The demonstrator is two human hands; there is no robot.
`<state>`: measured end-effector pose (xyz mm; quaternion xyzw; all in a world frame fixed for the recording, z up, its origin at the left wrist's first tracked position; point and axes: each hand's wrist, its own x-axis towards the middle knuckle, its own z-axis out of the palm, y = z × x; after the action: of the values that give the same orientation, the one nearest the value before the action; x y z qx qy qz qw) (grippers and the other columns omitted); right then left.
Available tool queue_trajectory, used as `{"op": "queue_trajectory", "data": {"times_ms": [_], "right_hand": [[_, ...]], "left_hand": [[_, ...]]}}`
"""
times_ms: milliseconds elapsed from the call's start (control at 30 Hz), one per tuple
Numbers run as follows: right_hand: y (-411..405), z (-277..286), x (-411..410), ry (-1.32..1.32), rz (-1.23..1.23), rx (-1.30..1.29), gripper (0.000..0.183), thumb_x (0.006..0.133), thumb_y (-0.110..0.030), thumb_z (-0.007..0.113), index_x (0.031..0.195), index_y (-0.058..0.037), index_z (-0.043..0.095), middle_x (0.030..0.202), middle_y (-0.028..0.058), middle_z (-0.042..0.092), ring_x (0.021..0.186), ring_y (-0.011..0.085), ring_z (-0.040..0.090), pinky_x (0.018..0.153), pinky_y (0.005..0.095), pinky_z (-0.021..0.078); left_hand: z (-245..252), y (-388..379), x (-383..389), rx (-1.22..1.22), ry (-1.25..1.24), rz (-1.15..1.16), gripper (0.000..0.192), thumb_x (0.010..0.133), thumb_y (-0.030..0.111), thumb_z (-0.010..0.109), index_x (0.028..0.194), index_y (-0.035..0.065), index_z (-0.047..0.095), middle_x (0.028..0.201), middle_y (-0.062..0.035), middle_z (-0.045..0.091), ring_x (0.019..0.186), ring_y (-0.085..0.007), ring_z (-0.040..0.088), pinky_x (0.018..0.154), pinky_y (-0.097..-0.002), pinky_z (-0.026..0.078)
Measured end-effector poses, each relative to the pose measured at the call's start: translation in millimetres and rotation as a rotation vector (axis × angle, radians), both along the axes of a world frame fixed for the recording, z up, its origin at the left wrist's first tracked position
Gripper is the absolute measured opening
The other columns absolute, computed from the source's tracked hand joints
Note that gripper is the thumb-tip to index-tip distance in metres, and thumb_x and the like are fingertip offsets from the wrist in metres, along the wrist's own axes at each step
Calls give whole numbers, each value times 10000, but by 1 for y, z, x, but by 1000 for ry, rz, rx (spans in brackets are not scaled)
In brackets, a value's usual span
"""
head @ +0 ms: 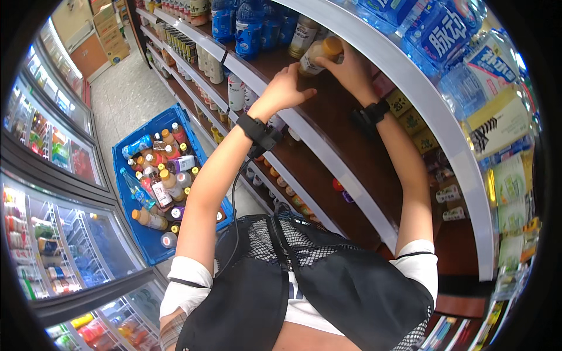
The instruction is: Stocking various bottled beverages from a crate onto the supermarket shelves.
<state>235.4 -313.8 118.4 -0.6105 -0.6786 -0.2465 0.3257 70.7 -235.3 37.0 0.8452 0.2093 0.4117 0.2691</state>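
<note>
My right hand (344, 68) is closed around the upper part of a bottle with an orange cap and a pale label (312, 59), which it holds tilted over a brown shelf. Beside the base of that bottle is my left hand (287, 90), thumb spread from the fingers; whether its fingertips touch the bottle cannot be told. A similar labelled bottle (303, 37) stands on the shelf just behind. Blue-labelled bottles (249, 30) stand further left on the same shelf. Both wrists wear black straps.
A blue plastic crate (145, 245) full of mixed drink bottles sits on the floor at my left. Glass-door refrigerators (88, 250) line the far left. A pale shelf edge (439, 105) curves close beside my right arm, with packed bottles (443, 39) beyond it. Cardboard boxes (107, 30) are stacked in the distance.
</note>
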Motion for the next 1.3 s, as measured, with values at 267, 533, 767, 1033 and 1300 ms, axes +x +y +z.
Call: {"op": "queue_trajectory", "data": {"times_ms": [267, 533, 767, 1033, 1300], "right_hand": [[-110, -31, 76, 217, 73, -244, 619, 807, -492, 682, 1075, 59, 595, 979, 231, 648, 908, 352, 634, 799, 396, 492], [-109, -22, 95, 21, 22, -157, 623, 814, -491, 674, 1100, 56, 585, 993, 239, 645, 926, 363, 628, 813, 405, 487], [-106, -22, 91, -136, 28, -91, 628, 820, -490, 666, 1122, 53, 576, 1005, 247, 642, 942, 373, 623, 825, 412, 482], [-109, -22, 84, -278, -7, -11, 633, 827, -489, 657, 1148, 50, 565, 1019, 255, 639, 960, 385, 618, 838, 421, 477], [91, -11, 97, -367, 148, 329, 698, 844, -493, 635, 1281, 29, 481, 1089, 314, 604, 1030, 448, 578, 893, 448, 446]], "left_hand": [[-16, 54, 33, -123, 409, 64, 936, 739, 507, 712, 1349, -89, 328, 1279, -332, 481, 1205, -416, 487, 1020, -403, 398], [6, 31, 71, -20, 636, 7, 1153, 750, 543, 678, 1462, -70, 9, 1435, -392, 221, 1280, -480, 385, 1081, -393, 328], [-13, 30, 79, -24, 465, -18, 1223, 702, 533, 723, 1473, -26, -45, 1465, -377, 167, 1317, -453, 352, 1061, -431, 355], [-7, 32, 70, -41, 522, -20, 1211, 716, 532, 712, 1472, -23, -53, 1476, -353, 174, 1253, -453, 438, 1033, -449, 383], [-1, 23, 75, 45, 585, -50, 838, 770, 496, 667, 1407, 51, 353, 1107, -261, 613, 993, -395, 614, 841, -465, 494]]}}
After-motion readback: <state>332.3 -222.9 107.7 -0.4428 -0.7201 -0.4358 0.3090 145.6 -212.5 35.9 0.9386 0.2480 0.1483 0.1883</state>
